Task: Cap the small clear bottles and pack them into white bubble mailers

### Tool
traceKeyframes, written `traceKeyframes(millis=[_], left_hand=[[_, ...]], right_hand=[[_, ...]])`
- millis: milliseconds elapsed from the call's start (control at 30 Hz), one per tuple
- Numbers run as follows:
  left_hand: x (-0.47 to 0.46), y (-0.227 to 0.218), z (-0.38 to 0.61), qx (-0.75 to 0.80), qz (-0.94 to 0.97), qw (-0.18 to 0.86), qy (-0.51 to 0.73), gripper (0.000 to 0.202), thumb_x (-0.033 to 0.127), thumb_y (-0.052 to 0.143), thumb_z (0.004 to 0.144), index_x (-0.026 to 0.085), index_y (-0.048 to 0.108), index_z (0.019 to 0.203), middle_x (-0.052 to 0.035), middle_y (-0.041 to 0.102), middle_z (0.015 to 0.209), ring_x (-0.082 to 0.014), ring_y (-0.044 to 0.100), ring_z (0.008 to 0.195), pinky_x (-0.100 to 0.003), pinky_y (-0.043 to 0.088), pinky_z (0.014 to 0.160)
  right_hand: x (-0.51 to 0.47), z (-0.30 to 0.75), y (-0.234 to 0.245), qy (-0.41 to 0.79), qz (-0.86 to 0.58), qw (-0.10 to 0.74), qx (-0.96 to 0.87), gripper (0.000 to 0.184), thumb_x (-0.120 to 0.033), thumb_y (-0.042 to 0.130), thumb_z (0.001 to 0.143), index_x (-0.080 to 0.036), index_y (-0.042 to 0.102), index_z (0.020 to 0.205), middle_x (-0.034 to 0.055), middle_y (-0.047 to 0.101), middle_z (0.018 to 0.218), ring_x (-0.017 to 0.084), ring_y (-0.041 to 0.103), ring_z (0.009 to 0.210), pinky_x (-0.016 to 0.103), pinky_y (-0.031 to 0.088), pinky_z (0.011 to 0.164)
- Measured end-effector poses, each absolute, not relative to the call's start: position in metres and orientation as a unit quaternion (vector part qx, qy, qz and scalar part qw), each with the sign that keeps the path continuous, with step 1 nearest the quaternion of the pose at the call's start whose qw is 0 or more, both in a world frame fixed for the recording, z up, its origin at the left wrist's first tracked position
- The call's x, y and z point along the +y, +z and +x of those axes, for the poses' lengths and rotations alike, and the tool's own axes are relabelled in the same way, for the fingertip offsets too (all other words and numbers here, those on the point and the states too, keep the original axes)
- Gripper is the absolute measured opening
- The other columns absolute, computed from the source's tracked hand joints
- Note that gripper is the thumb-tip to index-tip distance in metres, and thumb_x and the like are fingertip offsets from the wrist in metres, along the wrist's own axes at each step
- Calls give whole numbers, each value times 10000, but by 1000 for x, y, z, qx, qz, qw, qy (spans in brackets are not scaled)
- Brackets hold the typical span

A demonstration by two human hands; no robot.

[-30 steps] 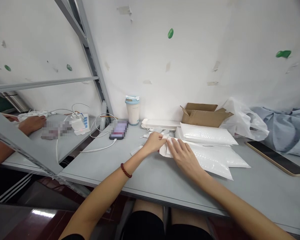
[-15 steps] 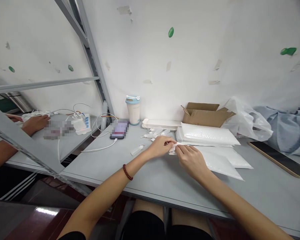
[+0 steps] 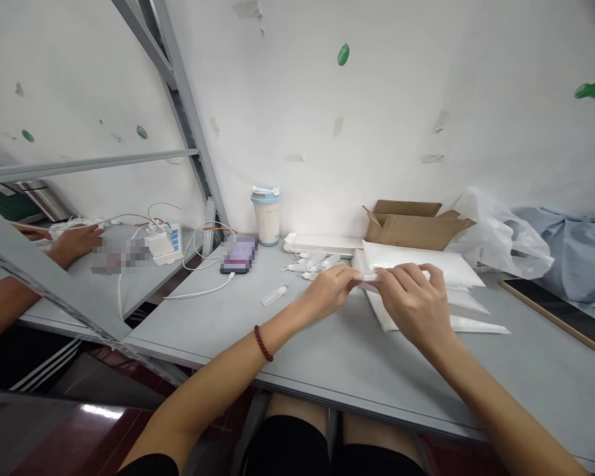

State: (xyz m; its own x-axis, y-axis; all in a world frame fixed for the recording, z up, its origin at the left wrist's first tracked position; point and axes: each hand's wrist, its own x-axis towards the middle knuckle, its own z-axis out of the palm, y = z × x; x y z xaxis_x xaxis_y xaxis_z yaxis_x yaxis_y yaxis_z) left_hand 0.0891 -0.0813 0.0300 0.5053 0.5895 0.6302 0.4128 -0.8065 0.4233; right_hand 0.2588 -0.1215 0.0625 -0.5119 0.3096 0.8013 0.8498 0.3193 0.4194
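Note:
My left hand (image 3: 330,289) and my right hand (image 3: 416,301) meet above the grey table. Both pinch a small, flat white piece (image 3: 367,277) stretched between their fingertips; its kind is hard to tell, and my fingers hide its ends. White padded envelopes (image 3: 426,263) lie stacked beyond and beneath my right hand, which covers part of them. Several small clear plastic tubes (image 3: 317,260) are heaped just past my left hand. A single clear tube (image 3: 274,295) lies apart, to the left of that hand.
At the back stand a blue-lidded cup (image 3: 266,218), a long white box (image 3: 327,244) and an open cardboard box (image 3: 411,228). A charging phone (image 3: 238,254) lies left, a dark phone (image 3: 558,314) right. Beyond the metal frame (image 3: 178,92), a co-worker's hand (image 3: 79,241) rests near a power strip (image 3: 164,244).
My right hand has moved right and up, its knuckles now raised higher. My left hand has shifted slightly right. The lower envelopes look shifted, and the view has turned a little.

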Motion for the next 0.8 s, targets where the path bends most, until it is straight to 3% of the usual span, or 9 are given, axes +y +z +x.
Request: traceKeyframes(millis=[167,367,467,533,800], left_hand=[[-98,38,99,360,770,292,438,310,349,446,884,177,473,627,22,509,542,-108,539,510,-231,423,541],[-109,32,109,342,709,528,318,356,465,512,814,179,430,619,37,529,457,-102,542,426,-208,407,472],[-110,26,111,361,722,543,230,375,492,498,802,168,463,617,11,574,514,-80,469,359,-208,371,385],[-111,24,112,368,736,534,194,391,505,475,805,161,488,620,0,588,545,-70,430,345,-204,351,349],[-110,24,116,370,704,581,175,418,522,517,776,148,495,590,19,547,517,-51,415,356,-194,343,360]], right_hand=[[-125,260,72,-413,-426,372,-714,155,-230,476,890,-189,602,811,26,668,704,167,568,751,359,276,837],[-107,283,68,-230,-461,297,-804,227,-225,471,886,-175,607,711,26,648,653,154,556,702,339,298,813],[-96,293,62,-99,-500,188,-839,194,-193,490,862,-158,636,739,39,645,650,143,547,651,287,307,709],[-93,294,61,-62,-528,150,-834,199,-160,481,857,-160,650,753,49,663,696,161,559,731,297,291,740],[-92,287,58,-145,-547,127,-814,236,-112,479,841,-167,703,788,109,647,890,231,477,890,331,269,704]])
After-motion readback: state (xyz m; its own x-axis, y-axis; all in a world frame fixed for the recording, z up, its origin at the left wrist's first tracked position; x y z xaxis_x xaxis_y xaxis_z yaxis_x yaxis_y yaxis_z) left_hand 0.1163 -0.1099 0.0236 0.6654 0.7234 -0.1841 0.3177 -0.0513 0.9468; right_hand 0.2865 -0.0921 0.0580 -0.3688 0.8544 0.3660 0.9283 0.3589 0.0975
